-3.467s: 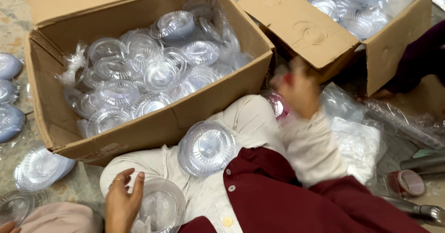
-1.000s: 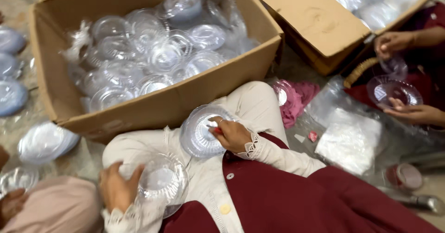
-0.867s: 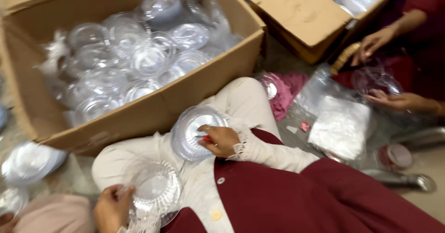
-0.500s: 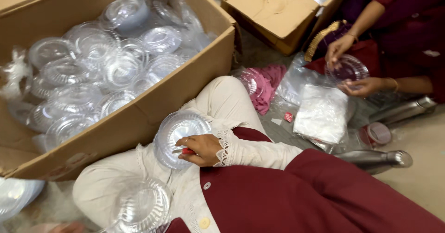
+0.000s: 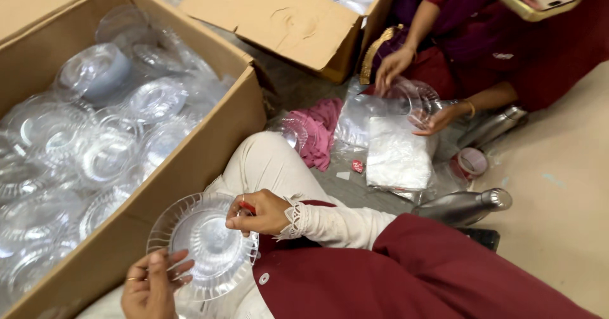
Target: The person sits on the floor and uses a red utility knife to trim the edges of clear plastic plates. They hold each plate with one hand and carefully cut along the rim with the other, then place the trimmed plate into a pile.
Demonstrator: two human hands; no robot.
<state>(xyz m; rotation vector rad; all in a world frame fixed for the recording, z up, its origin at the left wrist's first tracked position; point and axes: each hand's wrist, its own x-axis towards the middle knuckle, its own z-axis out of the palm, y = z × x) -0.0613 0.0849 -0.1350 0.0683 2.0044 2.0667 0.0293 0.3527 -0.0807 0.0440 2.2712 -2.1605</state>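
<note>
Clear plastic plate (image 5: pixel 206 246) sits on the lap, at 7 o'clock in the head view, tilted face-up, just beside the wall of the big cardboard box (image 5: pixel 209 141)

Left hand (image 5: pixel 151 287) at the plate's 7 o'clock edge: fingers loosely curled, fingertips on the ribbed rim, thumb side hidden, so full grip unclear. Right hand (image 5: pixel 260 211) at the plate's 2 o'clock edge: fingers pressed together, pinching a small red item (image 5: pixel 247 208) against the rim; can't tell what it is

Doing this well, my read: thin ribbed plastic flexes, so support from both opposite edges as now, light pressure, keep the red piece square to the rim, don't bend the centre

Packaging:
- big box, 9–11 o'clock, brown, open flaps, full of stacked clear plates in loose clear film
- second cardboard box (image 5: pixel 285 20), 12 o'clock, brown, flap folded out, more clear ware inside
- flat white packet in clear wrap (image 5: pixel 396 160), 3 o'clock of centre, rectangular, on the floor
- pink cloth (image 5: pixel 320 128) near centre, another clear plate touching it
- small round red-rimmed tape roll or lid (image 5: pixel 471 163), steel bottle (image 5: pixel 466 206) lying just beside

Another person at 1–2 o'clock holds a clear plate (image 5: pixel 412 100) in both hands; no readable labels worth noting
</note>
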